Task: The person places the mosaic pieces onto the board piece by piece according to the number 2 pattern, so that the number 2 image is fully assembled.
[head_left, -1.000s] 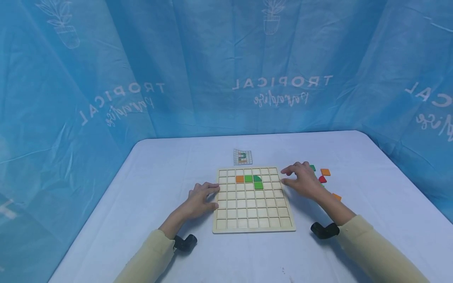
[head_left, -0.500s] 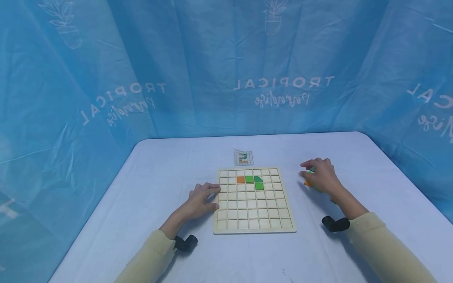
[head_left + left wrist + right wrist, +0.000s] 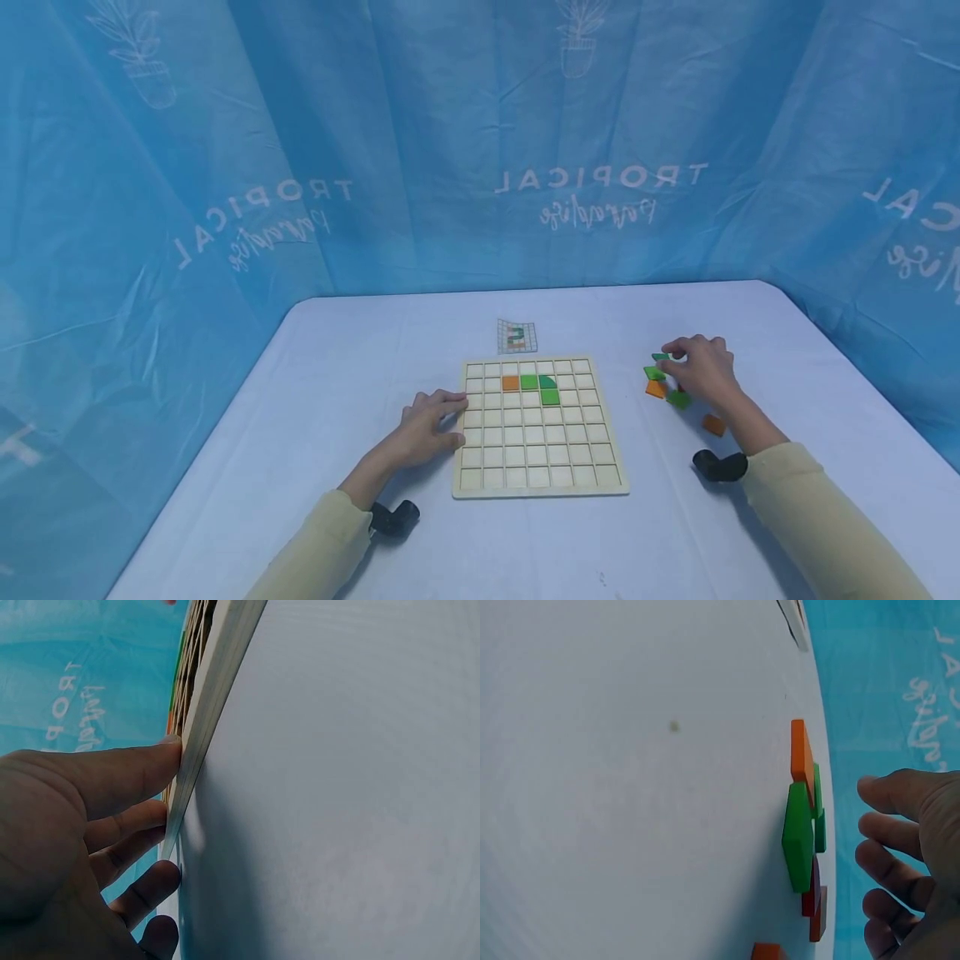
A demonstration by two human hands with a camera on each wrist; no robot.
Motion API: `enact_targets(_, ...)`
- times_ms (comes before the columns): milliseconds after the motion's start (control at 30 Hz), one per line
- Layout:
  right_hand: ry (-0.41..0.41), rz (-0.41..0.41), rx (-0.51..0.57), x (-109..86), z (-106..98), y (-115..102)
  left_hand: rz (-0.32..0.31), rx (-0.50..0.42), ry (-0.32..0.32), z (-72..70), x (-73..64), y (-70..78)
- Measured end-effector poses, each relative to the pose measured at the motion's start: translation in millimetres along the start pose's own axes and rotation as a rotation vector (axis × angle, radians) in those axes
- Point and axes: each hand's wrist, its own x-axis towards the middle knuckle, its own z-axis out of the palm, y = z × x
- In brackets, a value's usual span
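A pale wooden grid board (image 3: 534,454) lies on the white table. In its upper squares sit an orange tile (image 3: 511,383), a green tile (image 3: 529,382), a darker green rounded tile (image 3: 547,382) and, below that, another green tile (image 3: 551,397). My left hand (image 3: 422,429) rests its thumb and fingertips against the board's left edge, fingers extended. Over the loose tiles at the right hovers my right hand (image 3: 703,368), thumb and fingers apart and nothing between them. Under it lie a green tile (image 3: 798,836) and a red tile (image 3: 815,889), which the hand mostly hides in the head view.
A small printed grid card (image 3: 517,337) with a coloured pattern lies behind the board. Other loose tiles include an orange one (image 3: 656,389) and, nearer the wrist, another orange one (image 3: 714,425). Blue curtains (image 3: 420,150) hang around the table.
My right hand has moved rightward from beside the board's upper right edge to above the loose tiles. My left hand has stayed at the board's left edge.
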Motion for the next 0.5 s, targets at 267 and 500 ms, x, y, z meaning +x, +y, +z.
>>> enact_targets(267, -0.026, 0.017, -0.06, 5.5, 0.0, 8.6, 0.01, 0.015, 0.006, 0.8, -0.4, -0.2)
enact_targets(500, -0.036, 0.034, -0.092, 9.1, -0.5, 12.6, 0.012, -0.004, 0.006, 0.1, -1.1, 0.0)
